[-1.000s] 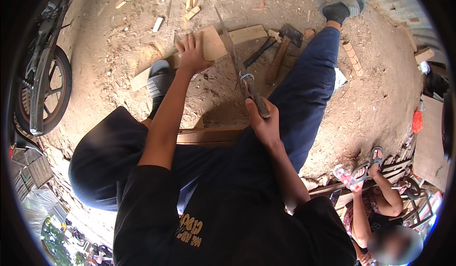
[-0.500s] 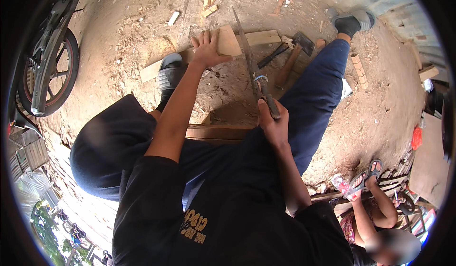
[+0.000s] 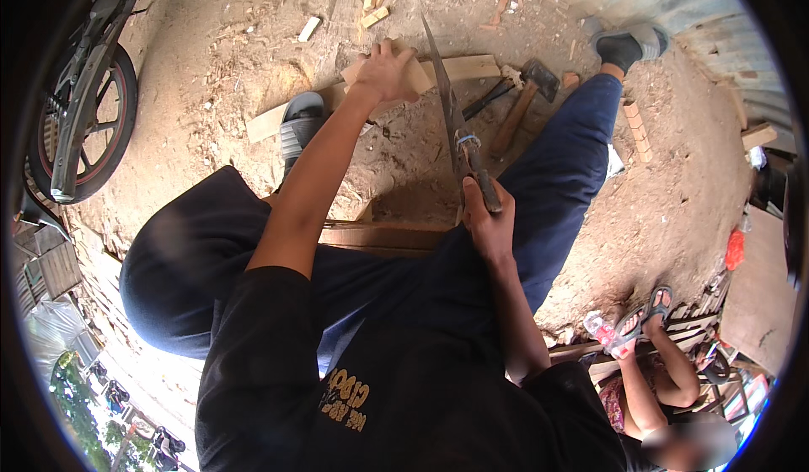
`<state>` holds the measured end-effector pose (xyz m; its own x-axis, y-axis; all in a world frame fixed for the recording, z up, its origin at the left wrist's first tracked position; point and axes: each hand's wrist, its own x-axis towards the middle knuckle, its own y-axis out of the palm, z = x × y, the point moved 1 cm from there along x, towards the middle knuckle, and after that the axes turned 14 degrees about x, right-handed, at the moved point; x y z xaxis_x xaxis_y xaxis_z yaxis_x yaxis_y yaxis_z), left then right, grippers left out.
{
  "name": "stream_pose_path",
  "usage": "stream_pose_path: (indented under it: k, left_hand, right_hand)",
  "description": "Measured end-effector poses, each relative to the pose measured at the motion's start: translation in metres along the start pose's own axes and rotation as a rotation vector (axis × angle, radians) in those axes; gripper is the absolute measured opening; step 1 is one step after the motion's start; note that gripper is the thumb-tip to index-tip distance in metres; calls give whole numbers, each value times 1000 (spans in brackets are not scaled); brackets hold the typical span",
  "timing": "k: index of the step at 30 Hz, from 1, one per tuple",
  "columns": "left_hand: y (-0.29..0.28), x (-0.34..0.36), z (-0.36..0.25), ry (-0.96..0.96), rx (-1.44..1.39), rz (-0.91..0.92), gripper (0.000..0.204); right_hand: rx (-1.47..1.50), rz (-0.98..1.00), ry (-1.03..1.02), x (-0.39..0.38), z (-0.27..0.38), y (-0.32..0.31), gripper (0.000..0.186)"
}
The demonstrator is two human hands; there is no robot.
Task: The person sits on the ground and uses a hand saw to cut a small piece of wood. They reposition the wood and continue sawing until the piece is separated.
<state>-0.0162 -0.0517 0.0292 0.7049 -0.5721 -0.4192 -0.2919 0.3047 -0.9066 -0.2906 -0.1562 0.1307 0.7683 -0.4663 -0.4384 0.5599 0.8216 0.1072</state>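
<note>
Sunlit dirt ground [image 3: 240, 67], with a motorcycle wheel [image 3: 109, 122] at ten o'clock. Between six and seven, yellow lettering [image 3: 344, 400] marks a black shirt [image 3: 421, 388]. Near twelve, the left hand [image 3: 383, 74], nearer to a wooden block [image 3: 415, 84], curls its fingers over it. Just right of the block, a saw [image 3: 445, 84] points its long axis between eleven and twelve from the right hand [image 3: 490, 223], closed around its handle [image 3: 487, 190]; the block lies at eleven from that grip.

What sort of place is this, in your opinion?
Probably a rough outdoor yard used for simple woodworking: small wood offcuts lie on the bare dirt ground, and the person's right hand holds what looks like a handsaw.
</note>
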Motion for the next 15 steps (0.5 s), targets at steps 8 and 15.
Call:
stream_pose_path:
  k: [8,15]
  left_hand:
    - [5,8,5,-591,-308,108,109]
    - [72,37,69,-241,-275,65,95]
  right_hand:
    - [37,-23,19,-2,6,0,24]
    - [52,5,33,0,8,5,24]
